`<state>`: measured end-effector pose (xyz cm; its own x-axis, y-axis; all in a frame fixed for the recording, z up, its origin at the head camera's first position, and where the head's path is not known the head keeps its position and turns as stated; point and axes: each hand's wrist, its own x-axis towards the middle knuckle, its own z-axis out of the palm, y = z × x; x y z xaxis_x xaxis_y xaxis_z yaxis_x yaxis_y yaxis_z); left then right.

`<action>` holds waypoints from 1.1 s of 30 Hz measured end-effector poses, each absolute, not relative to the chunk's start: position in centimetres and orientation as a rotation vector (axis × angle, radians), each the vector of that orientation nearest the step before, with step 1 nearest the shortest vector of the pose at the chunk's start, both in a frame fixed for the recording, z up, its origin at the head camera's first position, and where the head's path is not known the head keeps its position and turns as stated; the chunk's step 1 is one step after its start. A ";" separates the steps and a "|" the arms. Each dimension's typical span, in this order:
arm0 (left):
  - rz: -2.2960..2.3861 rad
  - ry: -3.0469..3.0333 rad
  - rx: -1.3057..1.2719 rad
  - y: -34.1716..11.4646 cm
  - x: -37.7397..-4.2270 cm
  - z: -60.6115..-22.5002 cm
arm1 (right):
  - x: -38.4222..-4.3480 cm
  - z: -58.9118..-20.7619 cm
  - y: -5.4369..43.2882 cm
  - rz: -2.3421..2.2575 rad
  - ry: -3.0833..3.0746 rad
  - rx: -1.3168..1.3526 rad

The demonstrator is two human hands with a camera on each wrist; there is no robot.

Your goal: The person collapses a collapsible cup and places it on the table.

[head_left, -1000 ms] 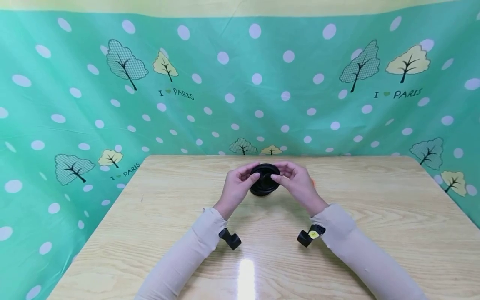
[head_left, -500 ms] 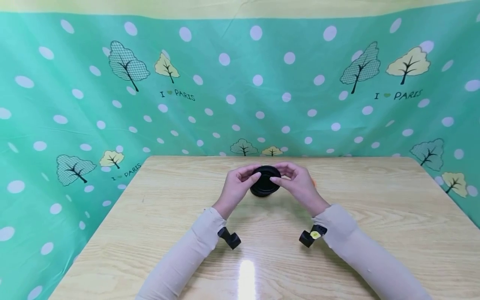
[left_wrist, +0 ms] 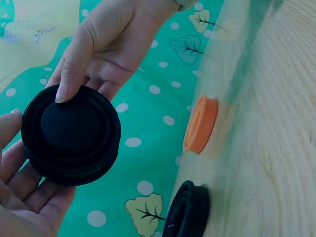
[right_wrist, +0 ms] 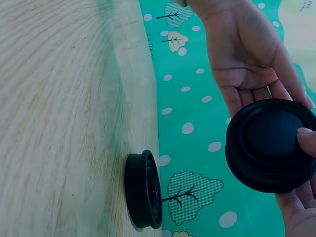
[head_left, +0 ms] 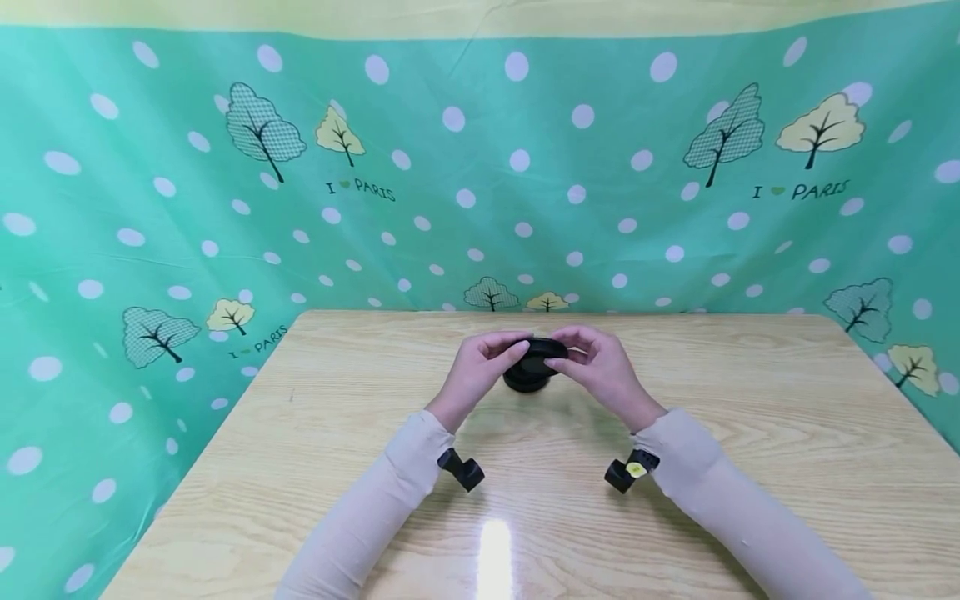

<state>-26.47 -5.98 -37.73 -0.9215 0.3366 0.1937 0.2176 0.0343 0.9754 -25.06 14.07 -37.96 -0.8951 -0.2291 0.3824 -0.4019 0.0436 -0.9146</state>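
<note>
Between both hands is a round black piece [head_left: 536, 365] with stepped concentric rings and a flat raised centre; its exact kind is unclear. My left hand [head_left: 474, 372] grips its left edge, thumb on the near face and fingers behind. On the right edge my right hand [head_left: 602, 375] pinches it the same way. The piece [left_wrist: 74, 128] is held tilted above the table. Below it, a second black ring-shaped piece [head_left: 527, 384] rests on the tabletop, partly covered in the head view. An orange ring-shaped piece [left_wrist: 201, 124] lies beyond, seen only in the left wrist view.
The wooden table [head_left: 360, 417] ends at a green dotted curtain [head_left: 420, 167] printed with trees, along its back and left sides. Small black wrist cameras [head_left: 471, 475] jut inward from both sleeves. A bright light reflection shows near the front.
The held black piece has tipped, so its face looks narrower in the head view. Both hands keep their hold, nearly in place. The orange piece has gone from sight behind the right hand.
</note>
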 end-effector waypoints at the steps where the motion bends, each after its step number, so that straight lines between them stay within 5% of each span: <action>1: 2.023 2.199 0.589 -6.0 -26.5 -37.8 | -25.1 -38.0 14.1 1.969 -2.171 0.667; 24: 1.984 2.180 0.442 -5.9 -26.8 -38.1 | -25.0 -38.4 13.8 1.875 -2.245 0.762; 33: 2.041 2.171 0.466 -6.4 -26.4 -37.9 | -25.6 -38.4 14.6 2.187 -2.418 0.719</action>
<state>-26.38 -6.40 -37.93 -0.9446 0.3064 0.1181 0.1367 0.0402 0.9898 -25.57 14.59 -38.38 -0.8887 -0.4375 0.1374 -0.1804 0.0582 -0.9819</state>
